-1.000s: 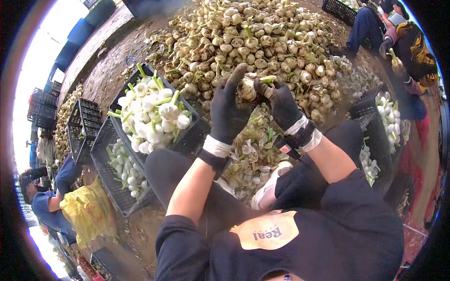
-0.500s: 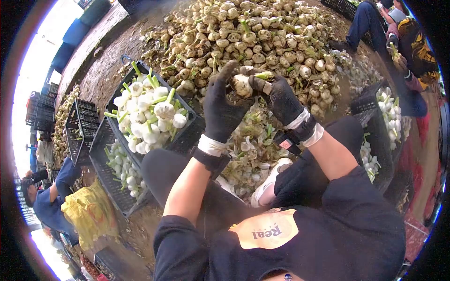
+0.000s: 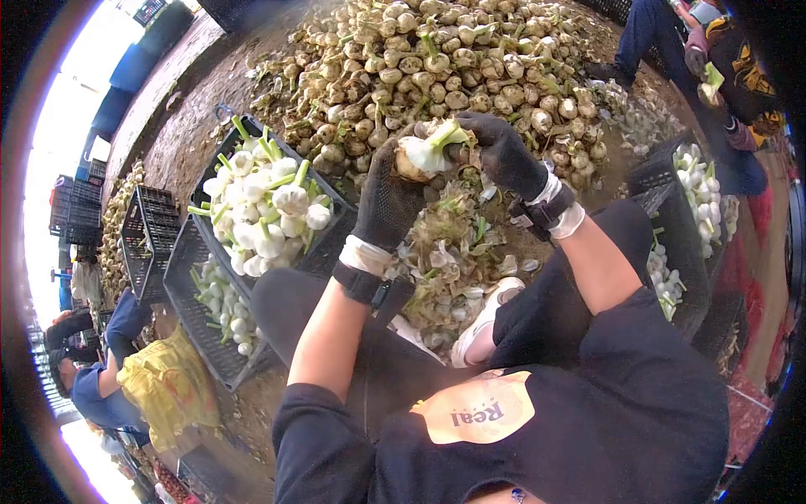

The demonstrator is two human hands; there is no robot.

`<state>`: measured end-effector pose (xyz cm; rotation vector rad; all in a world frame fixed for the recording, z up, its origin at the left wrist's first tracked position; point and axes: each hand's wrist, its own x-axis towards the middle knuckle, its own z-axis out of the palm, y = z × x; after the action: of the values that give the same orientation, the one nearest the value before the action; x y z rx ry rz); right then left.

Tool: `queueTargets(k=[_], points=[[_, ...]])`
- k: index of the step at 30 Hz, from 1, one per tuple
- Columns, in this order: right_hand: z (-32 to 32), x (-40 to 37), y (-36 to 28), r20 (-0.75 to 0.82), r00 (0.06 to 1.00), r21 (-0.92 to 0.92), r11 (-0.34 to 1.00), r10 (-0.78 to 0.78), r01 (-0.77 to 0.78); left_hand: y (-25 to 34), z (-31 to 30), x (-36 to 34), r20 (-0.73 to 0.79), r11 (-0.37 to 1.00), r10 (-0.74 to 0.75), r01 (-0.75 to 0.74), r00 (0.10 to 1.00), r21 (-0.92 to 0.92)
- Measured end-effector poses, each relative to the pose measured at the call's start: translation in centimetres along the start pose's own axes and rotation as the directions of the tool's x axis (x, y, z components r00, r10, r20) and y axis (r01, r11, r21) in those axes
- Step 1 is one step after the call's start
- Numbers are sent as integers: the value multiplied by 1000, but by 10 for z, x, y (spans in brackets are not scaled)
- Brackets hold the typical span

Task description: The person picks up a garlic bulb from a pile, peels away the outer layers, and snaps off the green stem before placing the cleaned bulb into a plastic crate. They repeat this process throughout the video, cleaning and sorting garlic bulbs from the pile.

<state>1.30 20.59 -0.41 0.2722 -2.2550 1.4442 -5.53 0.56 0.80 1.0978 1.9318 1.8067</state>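
Above the lap, my left hand (image 3: 388,202), in a dark glove, is closed around a garlic bulb (image 3: 417,160). The bulb is tilted, its pale green stem pointing up and right. Its lower side is brownish, while white skin shows near the stem. My right hand (image 3: 501,155), also gloved, is closed at the stem end, its fingers pinching loose garlic skin there. The fingertips partly hide this contact. Below both hands lies a heap of peeled garlic skins (image 3: 449,281), between my shoes.
A large pile of unpeeled garlic (image 3: 453,67) rises ahead. At left, one crate (image 3: 332,220) of cleaned white bulbs overlaps a lower crate (image 3: 220,374). More crates (image 3: 697,277) with bulbs stand at right. Co-workers sit at far left and upper right, near a yellow sack (image 3: 168,382).
The bulb has turned so its stem now points up and right, with more white skin bared. My right hand has shifted slightly up, its fingers now at the stem end.
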Motion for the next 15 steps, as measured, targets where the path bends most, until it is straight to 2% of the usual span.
queueTargets(k=[2, 3, 4, 5, 6, 7, 8, 9, 11, 12, 13, 15], points=[[4, 1, 5, -3, 999, -67, 996, -50, 50, -3, -2, 3, 84, 1000, -15, 15, 996, 3], [10, -1, 3, -20, 999, -107, 993, -51, 48, -7, 0, 6, 150, 812, -220, 267, 964, -520], [16, -3, 1, -37, 998, -147, 988, -51, 45, -10, 1, 5, 233, 593, -285, 362, 930, -719], [22, -5, 0, -54, 997, -187, 982, -52, 41, -14, 3, 3, 313, 318, -346, 424, 885, -848], [23, -6, -18, -62, 994, -290, 951, 88, -103, -10, 4, -2, 195, 620, -360, 391, 912, -681], [24, -6, -27, -87, 971, -388, 890, 223, -240, -7, 7, -4, 82, 844, -330, 333, 940, -420], [28, -11, -16, -156, 987, -404, 914, -31, -35, -13, 11, -3, -44, 887, -249, 210, 967, -412], [29, -12, -12, -157, 987, -402, 915, -29, -37, -12, 16, -2, -168, 921, -162, 88, 972, -379], [32, -15, -5, -171, 973, -486, 872, -157, 55, -9, 6, -4, -181, 991, -126, 116, 975, -67], [27, -14, -15, -148, 985, -558, 830, -86, -11, -9, 2, -5, -187, 990, -113, 126, 976, 62], [23, -9, -23, -147, 985, -554, 832, -85, -11, -3, -2, -5, -189, 990, -115, 129, 975, 64], [16, 2, -32, -182, 976, -438, 899, -120, 29, 9, -10, -4, 7, 991, -65, 65, 998, -118]])
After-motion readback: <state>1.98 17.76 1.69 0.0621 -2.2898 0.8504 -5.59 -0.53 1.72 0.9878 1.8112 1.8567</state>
